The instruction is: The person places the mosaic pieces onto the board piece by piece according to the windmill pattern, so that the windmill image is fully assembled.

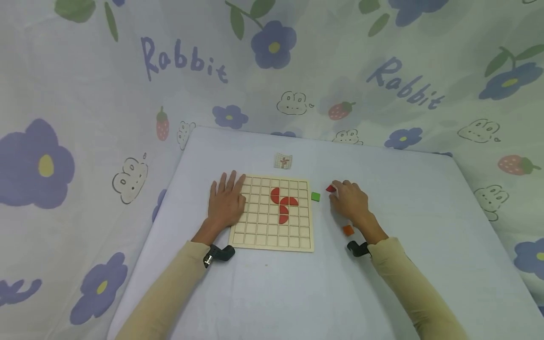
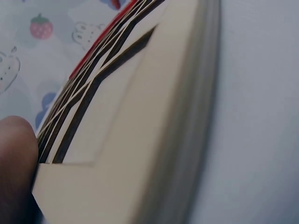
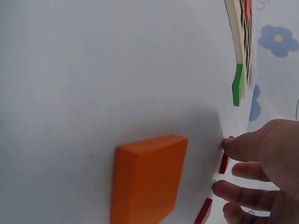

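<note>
A wooden grid board point(image 1: 272, 247) lies flat, bearing several red rounded pieces point(image 1: 284, 209) near its middle. My left hand point(image 1: 226, 200) rests with fingers spread over the board's left edge; the left wrist view shows one fingertip at the board's rim point(image 2: 149, 140). Right of the board, my right hand point(image 1: 350, 200) pinches a small red piece point(image 1: 330, 188) between thumb and finger, low over the table. A second red piece point(image 3: 204, 212) lies under that hand in the right wrist view, hidden from the head view.
Between the board and my right hand lies a green square piece point(image 1: 315, 196). An orange piece point(image 1: 348, 230) sits close to my right wrist. Behind the board is a small pattern card point(image 1: 283, 161) with a red figure. A printed curtain point(image 1: 293, 71) surrounds the white table.
</note>
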A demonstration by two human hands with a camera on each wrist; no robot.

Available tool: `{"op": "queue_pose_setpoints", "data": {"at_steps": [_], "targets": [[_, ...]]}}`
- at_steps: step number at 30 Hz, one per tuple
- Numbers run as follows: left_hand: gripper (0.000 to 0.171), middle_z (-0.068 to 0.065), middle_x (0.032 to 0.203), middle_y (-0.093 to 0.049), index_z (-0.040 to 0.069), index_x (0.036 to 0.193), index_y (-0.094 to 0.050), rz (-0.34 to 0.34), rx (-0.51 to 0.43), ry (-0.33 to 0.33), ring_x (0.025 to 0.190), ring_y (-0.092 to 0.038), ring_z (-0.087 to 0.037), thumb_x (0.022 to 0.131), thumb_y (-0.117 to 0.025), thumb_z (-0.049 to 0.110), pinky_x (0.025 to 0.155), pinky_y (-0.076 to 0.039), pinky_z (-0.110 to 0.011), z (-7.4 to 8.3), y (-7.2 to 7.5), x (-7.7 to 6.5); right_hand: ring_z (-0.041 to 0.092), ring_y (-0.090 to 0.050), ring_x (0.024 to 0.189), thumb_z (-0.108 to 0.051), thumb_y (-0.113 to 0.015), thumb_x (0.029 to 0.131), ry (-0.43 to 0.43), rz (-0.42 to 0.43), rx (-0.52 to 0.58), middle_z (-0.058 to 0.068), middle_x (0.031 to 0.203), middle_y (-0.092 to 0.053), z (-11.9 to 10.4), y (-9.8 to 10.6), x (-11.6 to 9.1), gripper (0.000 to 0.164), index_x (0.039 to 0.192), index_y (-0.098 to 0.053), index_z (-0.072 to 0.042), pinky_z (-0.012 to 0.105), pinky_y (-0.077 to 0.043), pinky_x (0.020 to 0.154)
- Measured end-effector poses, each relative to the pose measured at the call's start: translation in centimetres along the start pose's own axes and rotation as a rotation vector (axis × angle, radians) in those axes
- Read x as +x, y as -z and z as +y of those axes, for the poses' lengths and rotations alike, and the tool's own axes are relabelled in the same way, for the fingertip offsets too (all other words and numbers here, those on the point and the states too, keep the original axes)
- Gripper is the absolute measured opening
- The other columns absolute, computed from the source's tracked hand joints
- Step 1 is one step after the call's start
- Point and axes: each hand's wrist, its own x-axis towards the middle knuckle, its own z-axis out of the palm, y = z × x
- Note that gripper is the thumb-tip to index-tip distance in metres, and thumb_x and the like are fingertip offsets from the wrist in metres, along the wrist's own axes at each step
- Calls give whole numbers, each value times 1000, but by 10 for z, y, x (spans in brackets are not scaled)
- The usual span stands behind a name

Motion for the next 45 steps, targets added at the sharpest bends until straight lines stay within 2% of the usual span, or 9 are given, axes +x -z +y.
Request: {"op": "queue_pose_setpoints", "data": {"at_steps": [7,11,16,21,25,29,31,40,45], "targets": [[60,-14,162,-17,15,157,-25,11,-5,14,148,-6,-37,98,-24,25,115,0,-57,3,-1,-1,28,-55,76,-16,-66,92,-18,-28,46,13,92,-60,1,-1,4,30,121,-70,-8,37,-48,54],[59,-15,161,-18,13,157,-26,19,-7,10,148,-8,-38,99,-24,25,115,-1,-58,3,-1,-1,26,-57,80,-16,-68,92,-20,-40,76,11,95,-61,-1,-2,6,29,120,-70,-8,37,-51,60],[59,-16,161,-18,13,157,-26,16,-4,9,147,-9,-39,99,-22,25,115,-2,-59,2,0,-1,29,-55,88,-17,-73,89,-56,-37,167,13,97,-60,-7,1,7,24,108,-69,-3,42,-51,68],[59,-15,161,-18,14,157,-26,15,6,15,147,-9,-38,99,-22,26,115,-2,-58,2,1,-1,27,-57,81,-18,-76,85,-59,-15,291,11,92,-65,-8,0,7,20,97,-68,-4,39,-49,66],[60,-16,161,-19,13,157,-26,21,13,10,147,-9,-38,98,-22,25,115,-2,-58,2,1,-1,24,-59,76,-12,-74,85,5,46,401,8,88,-67,-13,-5,6,11,93,-69,-5,36,-49,63],[60,-16,161,-19,13,157,-27,20,8,5,147,-9,-39,98,-21,26,115,-2,-59,2,1,-1,25,-60,92,-7,-73,86,119,83,527,7,96,-67,-27,-4,3,8,93,-72,-6,41,-51,75],[60,-16,161,-19,13,157,-27,21,7,8,147,-9,-39,99,-21,26,115,-2,-59,2,2,-2,26,-60,99,-7,-74,86,180,74,586,7,102,-68,-37,-2,1,7,93,-73,-7,44,-51,79],[60,-17,161,-18,13,157,-26,13,1,9,147,-8,-39,98,-21,24,115,-2,-59,2,3,-2,17,-66,91,-5,-70,90,379,-33,697,2,101,-71,-81,0,0,13,102,-74,-5,32,-56,74],[60,-16,161,-18,13,157,-26,23,-3,12,147,-8,-38,98,-19,25,115,-1,-58,1,1,-3,19,-68,88,-2,-69,90,400,-52,729,7,101,-71,-98,-4,2,17,107,-74,0,34,-56,76]]}}
